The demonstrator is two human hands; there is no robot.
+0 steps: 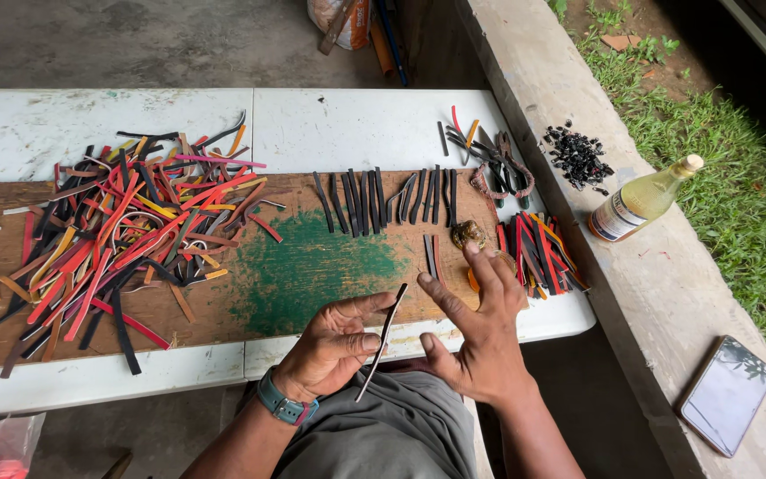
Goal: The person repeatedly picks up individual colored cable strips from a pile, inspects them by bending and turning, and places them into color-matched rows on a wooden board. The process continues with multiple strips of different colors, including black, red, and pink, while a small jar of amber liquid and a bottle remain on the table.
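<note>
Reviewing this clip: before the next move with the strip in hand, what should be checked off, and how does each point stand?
1. Dark strip secured in the left hand: ok, pinched between thumb and fingers.
2. Right hand free: ok, open with fingers spread beside the strip, holding nothing.
3. Small round container within reach: ok, just beyond the right fingertips.
4. Row of black strips kept separate from the mixed coloured pile: ok, bare board between them.
5. Bottle on the ledge stable: cannot tell, it lies tilted.
6. Strip surface coated or clean: cannot tell, seen edge-on.
</note>
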